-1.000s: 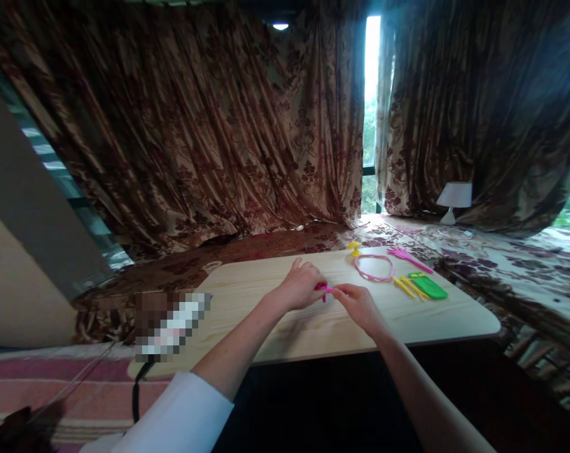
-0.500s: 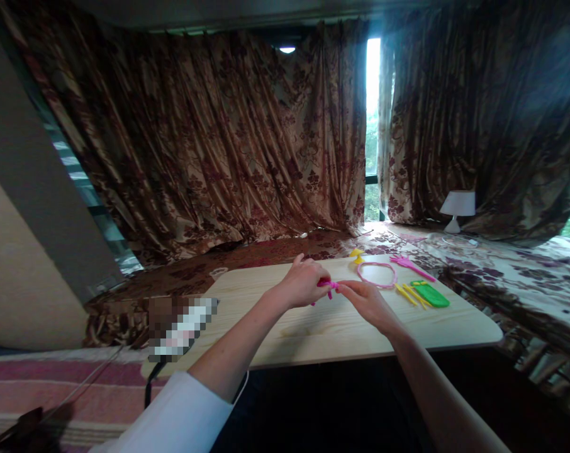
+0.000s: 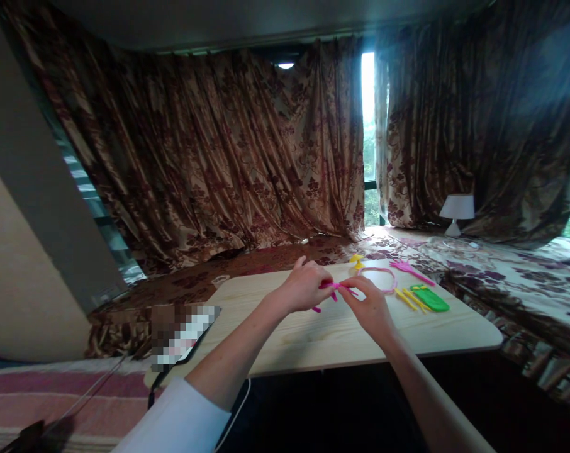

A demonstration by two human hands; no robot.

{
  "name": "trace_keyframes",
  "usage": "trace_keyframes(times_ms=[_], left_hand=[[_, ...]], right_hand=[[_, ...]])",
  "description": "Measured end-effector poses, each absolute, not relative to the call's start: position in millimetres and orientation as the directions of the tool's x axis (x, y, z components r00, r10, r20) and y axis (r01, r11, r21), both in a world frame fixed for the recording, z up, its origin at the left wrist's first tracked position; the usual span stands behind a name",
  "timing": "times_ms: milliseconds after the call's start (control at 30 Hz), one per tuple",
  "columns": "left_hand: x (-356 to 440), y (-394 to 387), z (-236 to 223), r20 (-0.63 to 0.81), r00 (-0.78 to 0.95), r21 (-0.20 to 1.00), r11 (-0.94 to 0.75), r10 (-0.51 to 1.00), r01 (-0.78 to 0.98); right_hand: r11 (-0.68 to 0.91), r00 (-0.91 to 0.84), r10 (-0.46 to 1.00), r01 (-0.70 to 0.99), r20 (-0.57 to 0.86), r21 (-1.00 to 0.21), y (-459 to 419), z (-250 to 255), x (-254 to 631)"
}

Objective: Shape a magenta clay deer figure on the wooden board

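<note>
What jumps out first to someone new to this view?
Probably the floor-length-looking floral curtains, filling the background, split by a bright window gap right of center. Then the bright pink piece pinched between the left hand and right hand above the pale wooden table.

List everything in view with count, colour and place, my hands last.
Thin pink strips: uncountable, pink, in fingers
Thin round loop: one, pink, right of hands
Small piece: one, yellow, table's far edge
Fork-ended stick: one, pink, far right
Slim sticks: several, yellow, beside green
Flat rounded piece: one, green, right
Wooden table: one, pale, under hands
Pixelated item: one, mostly whitish, left
Shaded lamp: one, white, back right
Floral fabric curtains: several, brown, behind
Striped cloth: one, pink, lower left
Left hand, right hand: two, above table
</note>
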State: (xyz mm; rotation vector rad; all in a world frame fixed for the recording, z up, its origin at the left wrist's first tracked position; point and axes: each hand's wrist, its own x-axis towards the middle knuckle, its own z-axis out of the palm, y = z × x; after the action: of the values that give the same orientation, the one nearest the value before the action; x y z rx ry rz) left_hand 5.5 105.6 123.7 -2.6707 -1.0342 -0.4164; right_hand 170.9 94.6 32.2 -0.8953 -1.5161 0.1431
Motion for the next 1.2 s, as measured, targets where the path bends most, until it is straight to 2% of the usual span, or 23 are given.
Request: trace_keyframes(times_ms=[300, 533, 933, 1200], left_hand=[[14.5, 101.2, 127.5, 0.351, 0.720, -0.160, -0.719, 0.599, 0.677], [8.8, 104.3, 125.4, 0.333, 0.719, -0.198, -0.700, 0.610, 0.686], [-8.2, 132.7, 66.0, 0.197, 0.675, -0.298, -0.612, 0.711, 0.732], [-8.7, 138.1, 56.9, 0.167, 0.671, -0.310, -0.607, 0.723, 0.732]], right_hand=[[0.664, 0.192, 0.599, 0.423, 0.777, -0.617, 97.3, 28.4, 166.8], [0.631, 0.127, 0.676, 0.410, 0.726, -0.659, 98.3, 24.2, 174.6], [0.515, 0.067, 0.798, 0.443, 0.599, -0.734, 123.6, -35.5, 180.1], [0.500, 0.032, 0.816, 0.461, 0.577, -0.733, 130.2, -51.0, 173.5]])
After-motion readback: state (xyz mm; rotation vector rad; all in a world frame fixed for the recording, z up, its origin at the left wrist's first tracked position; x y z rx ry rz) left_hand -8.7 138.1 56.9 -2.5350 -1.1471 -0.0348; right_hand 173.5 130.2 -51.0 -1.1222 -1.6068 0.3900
